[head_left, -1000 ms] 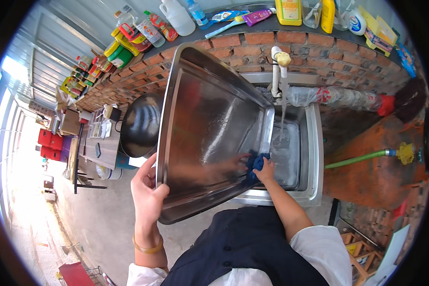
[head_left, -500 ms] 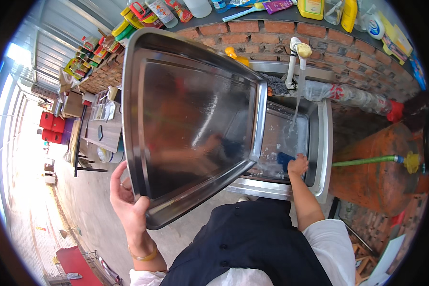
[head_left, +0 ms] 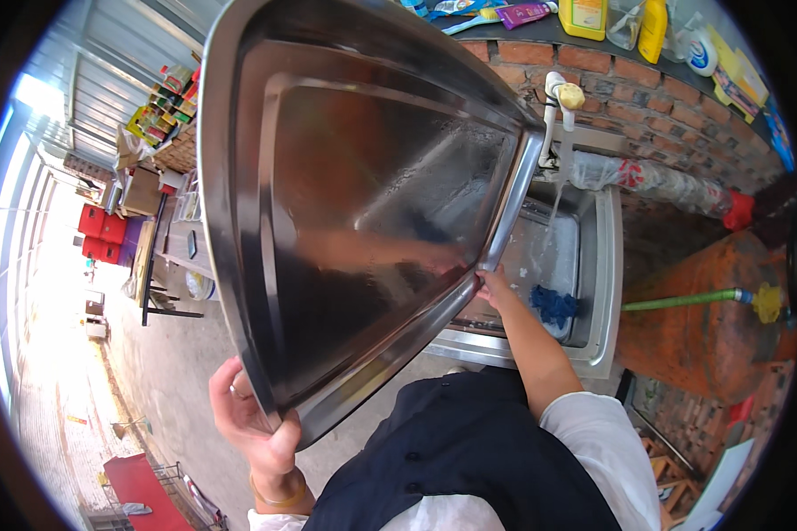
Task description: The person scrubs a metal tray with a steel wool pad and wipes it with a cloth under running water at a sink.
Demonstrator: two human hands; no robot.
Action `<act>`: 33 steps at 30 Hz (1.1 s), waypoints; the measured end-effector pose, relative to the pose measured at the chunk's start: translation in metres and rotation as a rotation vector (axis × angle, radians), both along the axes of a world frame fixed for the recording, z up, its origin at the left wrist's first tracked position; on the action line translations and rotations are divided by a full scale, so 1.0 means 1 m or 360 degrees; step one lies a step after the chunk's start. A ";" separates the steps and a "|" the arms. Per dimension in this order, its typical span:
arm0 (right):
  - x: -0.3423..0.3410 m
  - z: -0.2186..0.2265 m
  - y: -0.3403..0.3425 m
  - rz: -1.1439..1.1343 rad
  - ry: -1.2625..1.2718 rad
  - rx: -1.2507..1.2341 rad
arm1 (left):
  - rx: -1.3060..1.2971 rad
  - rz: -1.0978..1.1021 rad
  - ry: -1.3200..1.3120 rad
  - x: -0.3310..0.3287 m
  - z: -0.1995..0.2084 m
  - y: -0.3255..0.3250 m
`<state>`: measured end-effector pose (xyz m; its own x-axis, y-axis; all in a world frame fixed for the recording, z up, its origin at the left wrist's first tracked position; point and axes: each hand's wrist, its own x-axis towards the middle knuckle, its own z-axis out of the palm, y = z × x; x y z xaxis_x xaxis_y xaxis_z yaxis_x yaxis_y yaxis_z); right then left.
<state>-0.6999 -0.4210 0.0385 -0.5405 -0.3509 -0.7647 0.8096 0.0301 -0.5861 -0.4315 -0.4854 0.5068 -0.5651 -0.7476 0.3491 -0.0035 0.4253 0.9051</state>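
Observation:
A large rectangular stainless steel tray (head_left: 390, 203), wet and shiny inside, is tilted up over the left side of the sink (head_left: 606, 292). My left hand (head_left: 255, 420) grips its lower left corner, thumb on the inner side of the rim. On the tray's right edge, my right hand (head_left: 494, 285) has its fingers closed round the rim, partly hidden. A crumpled dark blue cloth (head_left: 553, 305) lies in the sink, on a second metal tray (head_left: 533, 237) with suds. Water runs from the white tap (head_left: 568, 97) into that tray.
Behind the sink, a brick wall (head_left: 629, 75) carries a dark ledge with bottles, including a yellow bottle (head_left: 584, 18). A plastic-wrapped pipe (head_left: 655, 181) and an orange-brown tank (head_left: 708, 310) with a green hose (head_left: 682, 301) stand at the right. A table (head_left: 177, 257) is farther left.
My right hand has let go of the blue cloth, left it in the sink and taken hold of the tray's right edge. The tray has risen and swung nearer to me.

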 end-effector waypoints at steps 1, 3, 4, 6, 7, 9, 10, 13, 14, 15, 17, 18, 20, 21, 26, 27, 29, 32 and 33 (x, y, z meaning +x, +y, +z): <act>-0.004 -0.007 0.003 -0.0064 0.0052 -0.0052 | 0.0023 0.0013 0.0041 0.000 -0.001 0.001; -0.016 -0.016 0.017 -0.0203 0.0107 -0.0192 | 0.0066 0.0040 0.0116 0.000 0.000 0.005; -0.023 -0.018 0.024 -0.0273 0.0131 -0.0263 | 0.0112 0.0092 0.0086 -0.002 0.000 0.004; -0.042 -0.019 0.055 -0.0321 0.0324 -0.0101 | 0.0228 0.0167 0.0032 -0.008 -0.008 -0.004; -0.050 -0.018 0.069 -0.0339 0.0416 -0.0026 | 0.0281 0.0154 -0.0016 -0.006 -0.013 -0.008; -0.059 -0.008 0.095 -0.0388 0.0673 0.0101 | 0.0385 0.0127 -0.0119 0.000 -0.029 -0.020; -0.062 0.000 0.107 -0.0411 0.0705 0.0214 | 0.0421 0.0143 -0.0112 0.001 -0.039 -0.023; -0.078 0.010 0.154 -0.0386 0.0890 0.0333 | 0.0669 0.0173 -0.0024 0.002 -0.076 -0.034; -0.079 0.017 0.165 -0.0353 0.0963 0.0367 | 0.0708 0.0107 -0.0044 0.009 -0.092 -0.043; -0.083 0.016 0.178 -0.0358 0.0938 0.0365 | 0.0795 0.0089 -0.0028 0.008 -0.105 -0.047; -0.094 0.015 0.202 -0.0359 0.0887 0.0354 | 0.0965 0.0069 0.0006 0.005 -0.123 -0.049; -0.096 0.016 0.210 -0.0297 0.0868 0.0367 | 0.1028 0.0103 0.0007 0.002 -0.131 -0.047; -0.100 0.018 0.221 -0.0404 0.0484 0.0208 | 0.1119 0.0165 0.0031 0.002 -0.139 -0.042; -0.099 0.017 0.223 -0.0462 0.0284 0.0121 | 0.1154 0.0196 0.0037 0.002 -0.141 -0.040; -0.079 -0.027 0.199 0.0055 0.0489 0.0581 | 0.1111 0.0267 -0.0009 0.006 -0.127 -0.023; -0.090 -0.102 0.245 0.0193 0.1000 0.0576 | 0.1140 0.0167 0.0008 -0.008 -0.125 -0.022; -0.064 -0.112 0.216 0.0941 0.1066 0.0888 | 0.1003 0.0244 -0.0006 -0.004 -0.108 -0.016; -0.027 -0.051 0.185 0.1594 0.0756 0.1439 | 0.0996 0.0342 -0.0111 0.011 -0.095 -0.015; -0.029 -0.062 0.194 0.1353 0.0787 0.1378 | 0.1046 0.0346 -0.0136 0.005 -0.094 -0.015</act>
